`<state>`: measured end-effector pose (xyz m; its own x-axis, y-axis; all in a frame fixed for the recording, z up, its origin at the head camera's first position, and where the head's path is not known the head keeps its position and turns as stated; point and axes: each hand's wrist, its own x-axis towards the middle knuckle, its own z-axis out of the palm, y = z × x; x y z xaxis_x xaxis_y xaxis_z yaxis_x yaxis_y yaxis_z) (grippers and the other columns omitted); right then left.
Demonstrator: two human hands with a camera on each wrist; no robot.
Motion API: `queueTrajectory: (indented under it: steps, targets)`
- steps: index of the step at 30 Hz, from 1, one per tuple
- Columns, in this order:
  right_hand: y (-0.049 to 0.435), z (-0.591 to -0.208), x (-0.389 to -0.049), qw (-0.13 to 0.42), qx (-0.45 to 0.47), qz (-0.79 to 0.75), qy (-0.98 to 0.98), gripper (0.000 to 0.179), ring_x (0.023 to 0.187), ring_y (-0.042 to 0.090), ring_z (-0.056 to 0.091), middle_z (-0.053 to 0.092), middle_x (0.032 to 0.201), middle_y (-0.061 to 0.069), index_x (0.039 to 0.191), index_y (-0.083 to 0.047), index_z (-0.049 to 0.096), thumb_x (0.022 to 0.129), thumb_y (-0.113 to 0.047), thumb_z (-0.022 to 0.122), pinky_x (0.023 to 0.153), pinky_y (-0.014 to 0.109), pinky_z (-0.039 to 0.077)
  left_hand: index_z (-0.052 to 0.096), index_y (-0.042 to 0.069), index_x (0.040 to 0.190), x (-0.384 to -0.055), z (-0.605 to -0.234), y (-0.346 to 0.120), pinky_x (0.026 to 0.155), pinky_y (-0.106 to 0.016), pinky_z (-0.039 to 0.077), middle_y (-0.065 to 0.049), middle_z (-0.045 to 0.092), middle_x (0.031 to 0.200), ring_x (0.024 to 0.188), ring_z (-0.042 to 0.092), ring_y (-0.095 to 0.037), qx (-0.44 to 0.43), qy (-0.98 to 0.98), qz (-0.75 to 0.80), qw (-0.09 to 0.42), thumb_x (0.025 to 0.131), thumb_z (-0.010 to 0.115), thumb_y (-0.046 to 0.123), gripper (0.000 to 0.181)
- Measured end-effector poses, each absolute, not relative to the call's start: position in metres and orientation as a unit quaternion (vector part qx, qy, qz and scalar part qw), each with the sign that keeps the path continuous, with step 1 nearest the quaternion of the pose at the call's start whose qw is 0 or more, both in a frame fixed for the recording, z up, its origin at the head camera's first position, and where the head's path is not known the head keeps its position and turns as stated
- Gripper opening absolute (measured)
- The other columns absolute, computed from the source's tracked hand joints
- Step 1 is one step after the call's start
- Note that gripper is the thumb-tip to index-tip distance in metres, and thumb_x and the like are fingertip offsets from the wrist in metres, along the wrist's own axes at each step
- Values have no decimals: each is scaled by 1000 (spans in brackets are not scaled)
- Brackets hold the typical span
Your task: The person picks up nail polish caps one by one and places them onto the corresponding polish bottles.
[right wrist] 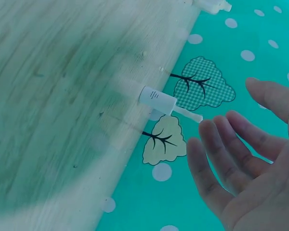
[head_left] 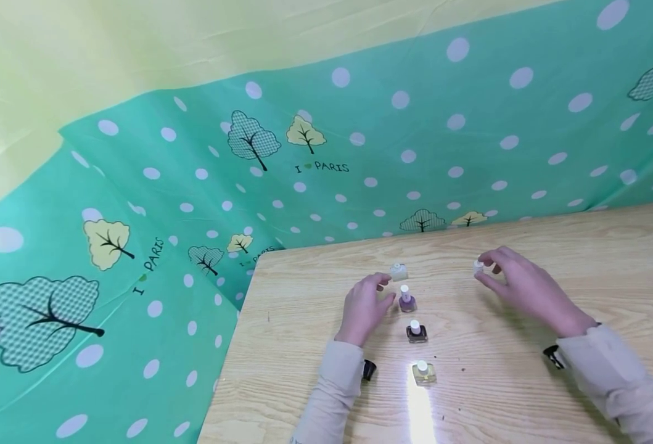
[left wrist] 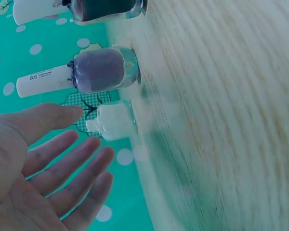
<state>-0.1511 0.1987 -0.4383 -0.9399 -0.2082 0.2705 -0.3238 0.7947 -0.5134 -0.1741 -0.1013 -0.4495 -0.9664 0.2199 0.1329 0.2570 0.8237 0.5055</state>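
My left hand (head_left: 362, 310), fingers spread, is beside the uncapped bottle of white nail polish (head_left: 399, 272) and the capped purple nail polish (head_left: 407, 303). In the left wrist view, the thumb lies close to the white bottle's bare neck (left wrist: 92, 125), and nothing is in the hand. Over to the right, a white nail polish cap (right wrist: 157, 100) stands on the table with its brush (right wrist: 189, 114) pointing up. My right hand (head_left: 526, 287) hovers at this cap, its fingers loosely bent and apart from it, holding nothing.
A dark nail polish bottle (head_left: 417, 333) and a pale yellow one (head_left: 424, 374) stand nearer me, in line with the others. The wooden table (head_left: 282, 345) meets a green dotted cloth (head_left: 326, 203) at its back and left edges.
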Motion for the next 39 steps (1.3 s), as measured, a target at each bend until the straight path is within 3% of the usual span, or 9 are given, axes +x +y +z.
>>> queueTrajectory:
  steps: [23, 39]
  targets:
    - [213, -452, -173, 33, 88, 331, -939, 45, 98, 40, 63, 60, 116, 27, 121, 8, 58, 97, -30, 65, 78, 56, 54, 68, 16, 120, -189, -455, -96, 85, -30, 55, 0, 71, 112, 99, 67, -16, -111, -952, -282, 29, 89, 74, 24, 33]
    - [213, -463, -187, -19, 85, 349, -933, 47, 92, 33, 63, 65, 105, 24, 119, 10, 59, 92, -27, 70, 76, 50, 53, 65, 12, 126, -205, -464, -96, 89, -33, 55, -3, 72, 112, 100, 68, -19, -94, -951, -294, 15, 88, 75, 22, 40]
